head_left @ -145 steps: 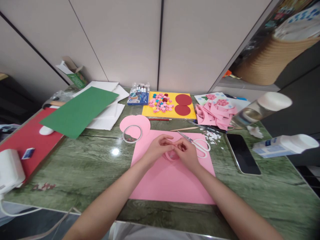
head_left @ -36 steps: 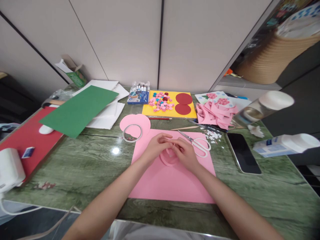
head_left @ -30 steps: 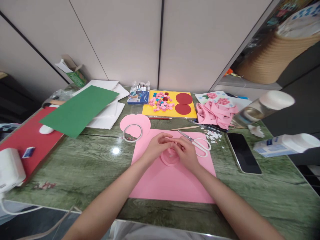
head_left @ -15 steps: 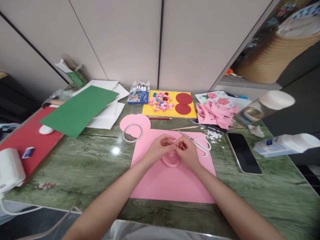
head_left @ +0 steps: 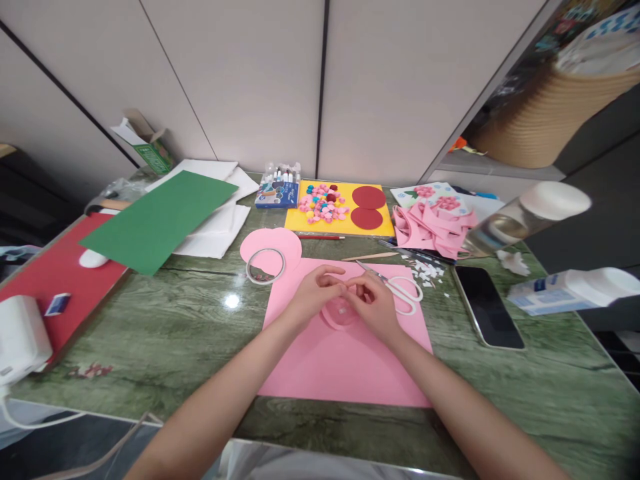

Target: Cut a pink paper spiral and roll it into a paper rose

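Note:
My left hand [head_left: 320,292] and my right hand [head_left: 373,303] meet above a pink sheet of paper [head_left: 345,373], fingertips pinched together. Between and below the fingers shows a round pink piece [head_left: 336,319] with a paler middle and a small whitish square on it. Both hands grip its far edge, which the fingers hide. Just right of my right hand, white-handled scissors [head_left: 407,293] lie on the sheet. To the left, a roll of tape [head_left: 247,268] rests partly on overlapping pink paper circles [head_left: 287,243].
Behind lie a yellow sheet [head_left: 293,223] with pompoms and two dark red circles [head_left: 367,219], a marker box [head_left: 277,195] and pink scraps [head_left: 435,227]. A phone [head_left: 489,307] and bottles [head_left: 555,292] stand right; green paper [head_left: 160,220] and red paper [head_left: 95,293] lie left.
My hands have shifted slightly, the fingers drawing closer together. The round pink piece has moved a little up and left and looks tilted differently. Everything else stays put.

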Tool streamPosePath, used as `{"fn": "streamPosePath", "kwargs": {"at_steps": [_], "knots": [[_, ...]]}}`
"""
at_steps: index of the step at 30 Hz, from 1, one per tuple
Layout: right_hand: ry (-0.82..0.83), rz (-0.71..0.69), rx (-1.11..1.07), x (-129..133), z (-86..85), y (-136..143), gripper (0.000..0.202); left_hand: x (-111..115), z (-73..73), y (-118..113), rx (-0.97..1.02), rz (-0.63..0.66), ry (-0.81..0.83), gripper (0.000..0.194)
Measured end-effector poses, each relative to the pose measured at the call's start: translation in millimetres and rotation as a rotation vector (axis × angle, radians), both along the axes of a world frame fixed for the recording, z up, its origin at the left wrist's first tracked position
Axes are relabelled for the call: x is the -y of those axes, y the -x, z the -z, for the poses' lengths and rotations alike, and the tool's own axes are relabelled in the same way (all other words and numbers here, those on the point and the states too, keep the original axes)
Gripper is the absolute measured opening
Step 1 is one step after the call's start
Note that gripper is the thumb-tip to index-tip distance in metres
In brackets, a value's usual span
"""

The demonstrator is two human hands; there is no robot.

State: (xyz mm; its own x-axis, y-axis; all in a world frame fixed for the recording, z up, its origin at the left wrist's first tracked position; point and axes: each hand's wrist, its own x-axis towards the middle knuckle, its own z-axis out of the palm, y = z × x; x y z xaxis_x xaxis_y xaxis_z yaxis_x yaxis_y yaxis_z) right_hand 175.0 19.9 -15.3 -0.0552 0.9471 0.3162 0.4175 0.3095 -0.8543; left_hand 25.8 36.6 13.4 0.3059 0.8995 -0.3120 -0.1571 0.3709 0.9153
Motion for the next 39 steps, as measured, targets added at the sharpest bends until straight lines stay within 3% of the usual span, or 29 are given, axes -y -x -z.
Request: {"fn": "streamPosePath", "kwargs": {"at_steps": [8, 18, 26, 30, 39], "knots": [[-0.011, -0.148, 0.081, 1.8, 4.6, -2.8, 0.024, 0.9, -0.7, -2.3, -0.044, -0.004, -0.036, 0.032], [-0.001, 0.067, 0.006, -1.2, 5.4, -2.2, 0.006, 0.9, 1.5, -2.5, 0.015, 0.018, -0.047, 0.033], [0.043, 0.06, -0.019, -0.2, 5.2, 0.1, 0.012, 2.1, 8.9, -4.0, 0.02, 0.063, -0.081, 0.031], [0.053, 0.041, -0.02, 0.3, 5.1, 1.2, 0.013, 2.9, 5.7, -4.9, 0.005, 0.073, -0.07, 0.03], [0.032, -0.011, -0.014, 0.8, 0.5, -0.5, 0.003, -2.1, 2.4, 1.5, -0.023, 0.0, -0.042, 0.032]]}}
